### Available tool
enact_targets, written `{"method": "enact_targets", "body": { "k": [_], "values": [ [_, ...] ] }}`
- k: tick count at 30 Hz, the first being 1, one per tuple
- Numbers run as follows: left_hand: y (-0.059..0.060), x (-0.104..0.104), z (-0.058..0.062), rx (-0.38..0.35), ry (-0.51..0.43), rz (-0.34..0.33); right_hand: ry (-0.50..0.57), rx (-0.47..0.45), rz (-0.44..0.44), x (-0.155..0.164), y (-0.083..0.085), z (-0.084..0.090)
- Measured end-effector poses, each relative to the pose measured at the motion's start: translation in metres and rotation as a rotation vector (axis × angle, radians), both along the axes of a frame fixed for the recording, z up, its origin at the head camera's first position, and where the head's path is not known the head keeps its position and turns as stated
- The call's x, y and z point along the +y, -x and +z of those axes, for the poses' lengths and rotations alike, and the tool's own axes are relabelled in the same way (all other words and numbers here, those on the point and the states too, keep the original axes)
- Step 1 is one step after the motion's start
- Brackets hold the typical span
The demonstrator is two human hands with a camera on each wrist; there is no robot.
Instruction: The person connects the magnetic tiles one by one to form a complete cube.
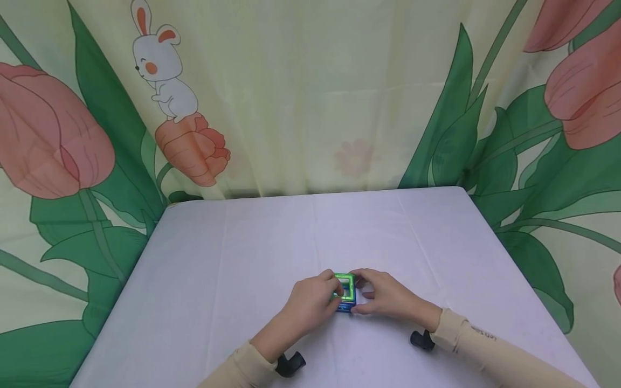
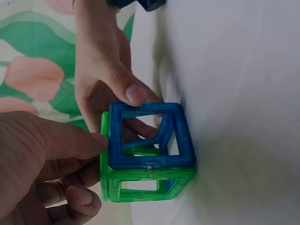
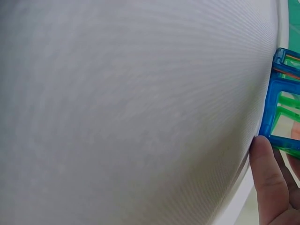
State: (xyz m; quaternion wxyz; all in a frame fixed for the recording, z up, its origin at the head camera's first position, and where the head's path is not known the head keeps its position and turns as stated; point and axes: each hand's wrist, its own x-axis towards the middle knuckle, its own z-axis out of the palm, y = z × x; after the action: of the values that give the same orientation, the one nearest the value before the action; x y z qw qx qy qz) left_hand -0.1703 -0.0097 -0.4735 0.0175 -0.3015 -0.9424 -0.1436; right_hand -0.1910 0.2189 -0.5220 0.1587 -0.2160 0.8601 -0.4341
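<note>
A small cube of square magnetic tiles stands on the white-covered table, with blue tile frames (image 2: 180, 136) and green tile frames (image 2: 150, 174) on its sides. On its top lies a green magnetic tile (image 1: 352, 288). My left hand (image 1: 312, 299) pinches this top tile at its edge, the thumb (image 2: 89, 142) pressing from the near side. From the right, my right hand (image 1: 390, 293) holds the cube between its thumb and fingers. In the right wrist view, a fingertip (image 3: 262, 143) touches the lower corner of a blue frame. Part of the cube is hidden behind my fingers.
White cloth covers the table (image 1: 242, 242). Behind it hangs a curtain (image 1: 310, 97) printed with tulips and a rabbit. Black wrist mounts (image 1: 290, 365) show below both forearms, close to the tabletop.
</note>
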Motion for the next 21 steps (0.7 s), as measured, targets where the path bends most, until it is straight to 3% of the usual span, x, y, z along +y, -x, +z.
{"method": "enact_targets", "body": {
  "k": [21],
  "values": [
    [-0.0025, 0.0011, -0.0009, -0.024, -0.028, 0.008, 0.006, -0.004, -0.001, 0.0025, -0.0028, 0.0007]
  ]
}}
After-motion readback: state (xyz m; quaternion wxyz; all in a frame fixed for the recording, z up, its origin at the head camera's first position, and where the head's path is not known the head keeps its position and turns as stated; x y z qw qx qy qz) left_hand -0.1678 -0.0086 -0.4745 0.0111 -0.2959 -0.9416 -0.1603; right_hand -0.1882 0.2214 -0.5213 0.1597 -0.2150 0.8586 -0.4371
